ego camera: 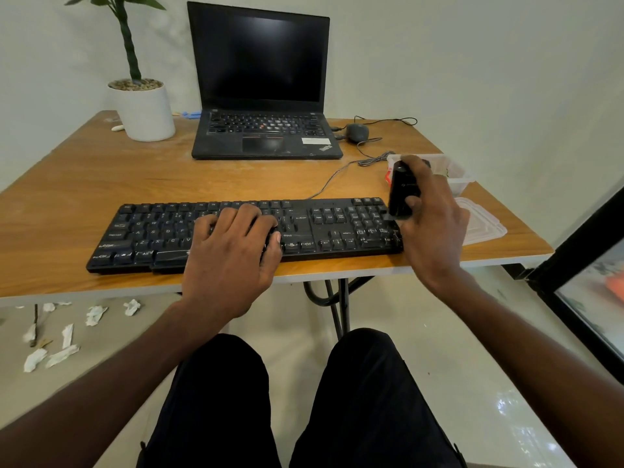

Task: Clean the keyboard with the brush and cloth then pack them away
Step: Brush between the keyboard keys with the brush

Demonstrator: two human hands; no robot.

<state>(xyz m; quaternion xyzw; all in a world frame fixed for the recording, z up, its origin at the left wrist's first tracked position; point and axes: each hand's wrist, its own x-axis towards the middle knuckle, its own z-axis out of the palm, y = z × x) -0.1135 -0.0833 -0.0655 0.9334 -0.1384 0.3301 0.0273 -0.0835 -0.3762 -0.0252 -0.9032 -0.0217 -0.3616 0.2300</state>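
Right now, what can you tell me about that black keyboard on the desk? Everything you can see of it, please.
The keyboard is black, full-size with a number pad, apparently plastic, with pale lettering on the keys. It lies flat near the front edge of the wooden table, and a thin cable runs back from it. The left hand rests on its middle keys. The right hand holds a black brush above its right end.

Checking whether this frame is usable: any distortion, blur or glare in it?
Head view: wide-angle bending bows the table edge; glare on the floor at lower right; the laptop screen is dark; the right hand and brush look slightly soft, the keyboard legends stay readable.
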